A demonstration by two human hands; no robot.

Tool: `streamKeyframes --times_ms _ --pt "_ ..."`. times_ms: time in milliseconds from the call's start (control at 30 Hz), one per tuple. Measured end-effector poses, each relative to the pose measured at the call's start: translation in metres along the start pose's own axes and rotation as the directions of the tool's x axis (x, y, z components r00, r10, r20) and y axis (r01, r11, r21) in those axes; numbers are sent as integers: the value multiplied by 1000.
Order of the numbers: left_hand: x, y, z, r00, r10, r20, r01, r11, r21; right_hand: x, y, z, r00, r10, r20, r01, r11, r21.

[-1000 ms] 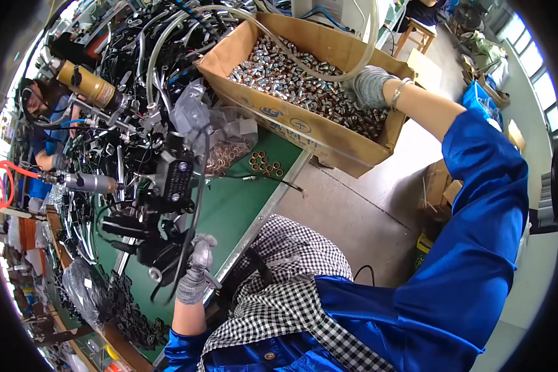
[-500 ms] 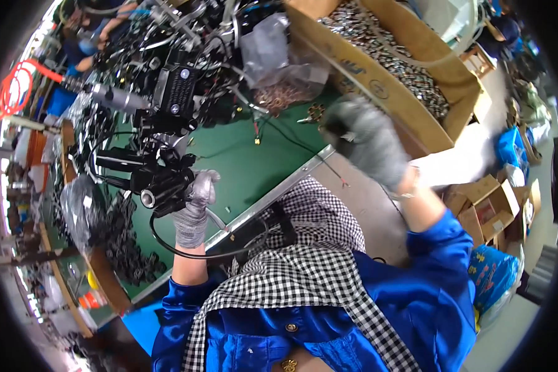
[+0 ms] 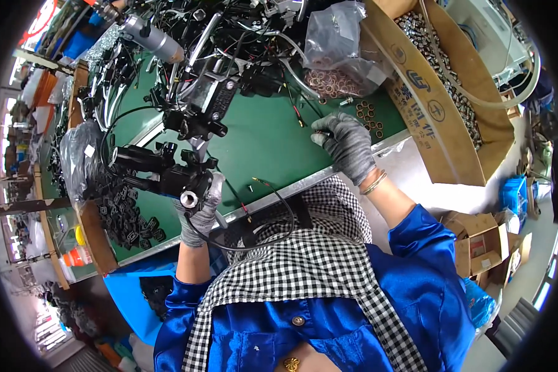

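My left hand [image 3: 199, 214], in a grey glove, is closed around the lower end of a black brake master cylinder assembly [image 3: 178, 178]. A round pale opening on the part faces me, and a thin black cable loops from it past my apron. My right hand [image 3: 347, 144], also gloved, hovers over the green bench with thumb and fingertips pinched together. Something small and dark shows at the fingertips, too hidden to name. Close by lie several copper washers [image 3: 367, 114] and a small silver bolt [image 3: 346, 101]. A clear plastic bag [image 3: 336, 37] holds more washers.
A long cardboard box [image 3: 437, 133] of small metal bolts stands at the right. A grey power screwdriver [image 3: 152, 38] hangs at upper left. Levers and cables [image 3: 254, 37] pile at the back; small black parts [image 3: 127, 217] heap at the left. The metal bench edge [image 3: 313, 178] runs before me.
My right hand has come from beyond the bench's right edge to a place over the bench beside the washers. My left hand keeps its hold on the assembly. The view has shifted.
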State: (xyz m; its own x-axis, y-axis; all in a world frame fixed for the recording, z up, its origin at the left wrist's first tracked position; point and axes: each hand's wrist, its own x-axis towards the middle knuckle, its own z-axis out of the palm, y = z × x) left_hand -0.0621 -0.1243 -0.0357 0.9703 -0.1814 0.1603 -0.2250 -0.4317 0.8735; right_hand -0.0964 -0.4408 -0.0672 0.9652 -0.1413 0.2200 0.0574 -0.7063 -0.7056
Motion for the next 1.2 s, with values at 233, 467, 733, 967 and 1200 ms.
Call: streamKeyframes --times_ms 233,467,733,967,1200 --pt "12 -21 10 987 157 -37 -152 983 105 8 -5 -10 978 59 -202 -1 961 275" --pt "17 -6 15 993 113 28 -117 962 247 24 -33 -36 966 259 9 -208 754 623" --pt "17 -4 22 934 353 52 -347 866 359 31 -47 -38 959 217 182 -270 508 818" --pt "14 40 58 980 -193 -55 154 899 -410 33 -65 -5 920 187 344 -389 334 859" --pt "44 47 71 971 -187 148 236 838 -492 24 -68 27 825 150 544 -564 187 804"
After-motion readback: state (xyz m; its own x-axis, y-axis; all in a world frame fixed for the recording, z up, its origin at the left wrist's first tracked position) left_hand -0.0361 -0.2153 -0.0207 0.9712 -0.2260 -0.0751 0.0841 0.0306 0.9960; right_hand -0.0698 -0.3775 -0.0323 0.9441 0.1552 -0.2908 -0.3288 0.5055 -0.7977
